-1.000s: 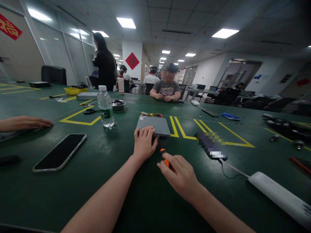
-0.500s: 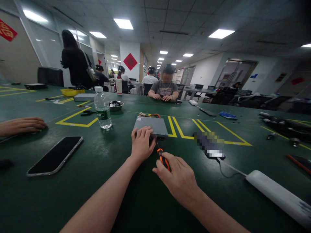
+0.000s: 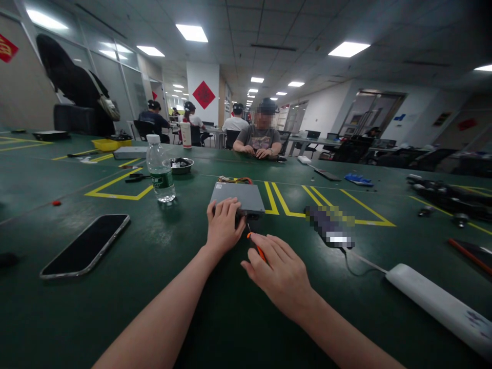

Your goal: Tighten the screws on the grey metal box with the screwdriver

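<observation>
A grey metal power supply point(image 3: 248, 196) lies flat on the green table, its coloured wires bunched at the far side. My left hand point(image 3: 224, 225) grips its near left corner, fingers over the top and thumb at the front face. In my right hand point(image 3: 280, 269) is an orange and black screwdriver point(image 3: 262, 253), the fingers closed round its handle. Its thin shaft points up at the front face of the power supply. Whether the tip touches a screw is too small to tell.
Left of the power supply stands a water bottle point(image 3: 161, 177), with a metal bowl point(image 3: 187, 169) behind it. A phone point(image 3: 86, 246) lies at the near left. To the right are another phone point(image 3: 330, 228) and a white power strip point(image 3: 434, 302). A person point(image 3: 259, 136) sits across the table.
My right fingers have shifted forward over the screwdriver handle, hiding more of it. Another person's hand at the left has gone out of view. The standing person in black has moved left and leans.
</observation>
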Motion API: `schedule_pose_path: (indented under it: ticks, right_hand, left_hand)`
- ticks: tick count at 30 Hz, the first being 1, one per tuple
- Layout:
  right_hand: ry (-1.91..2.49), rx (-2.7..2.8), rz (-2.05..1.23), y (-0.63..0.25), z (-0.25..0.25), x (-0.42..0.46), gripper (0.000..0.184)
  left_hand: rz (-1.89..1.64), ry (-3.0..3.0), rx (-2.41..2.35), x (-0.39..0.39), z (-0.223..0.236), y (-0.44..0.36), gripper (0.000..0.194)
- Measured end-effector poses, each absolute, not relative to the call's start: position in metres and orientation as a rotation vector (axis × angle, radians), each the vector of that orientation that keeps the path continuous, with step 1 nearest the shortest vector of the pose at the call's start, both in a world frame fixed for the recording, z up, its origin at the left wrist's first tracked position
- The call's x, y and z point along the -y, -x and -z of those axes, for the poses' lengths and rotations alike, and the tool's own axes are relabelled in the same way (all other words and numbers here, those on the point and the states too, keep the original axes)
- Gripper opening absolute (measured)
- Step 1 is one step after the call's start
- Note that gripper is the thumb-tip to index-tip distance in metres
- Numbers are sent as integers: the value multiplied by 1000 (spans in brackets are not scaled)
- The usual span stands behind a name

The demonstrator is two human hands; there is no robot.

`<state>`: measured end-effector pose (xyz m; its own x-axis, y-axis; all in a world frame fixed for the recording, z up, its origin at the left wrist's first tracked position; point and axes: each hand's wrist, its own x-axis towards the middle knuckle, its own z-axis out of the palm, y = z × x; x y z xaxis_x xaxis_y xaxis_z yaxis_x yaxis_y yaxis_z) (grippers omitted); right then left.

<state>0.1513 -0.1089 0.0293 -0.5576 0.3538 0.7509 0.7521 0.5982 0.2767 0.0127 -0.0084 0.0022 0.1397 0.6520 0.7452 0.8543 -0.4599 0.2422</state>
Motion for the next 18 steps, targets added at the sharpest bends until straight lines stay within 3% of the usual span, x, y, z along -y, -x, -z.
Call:
schedule_pose_path:
  ticks: [6, 13, 18]
  right_hand:
    - [737, 2222, 824, -154, -32, 111, 25]
    - [830, 2186, 881, -154, -29, 109, 10]
    - [824, 2178, 869, -153, -30, 110, 21]
  left_hand:
    - [1216, 2180, 1479, 9, -3, -12, 27]
    - [1216, 2179, 1479, 9, -3, -12, 28]
    - [1219, 2177, 1476, 9, -3, -12, 27]
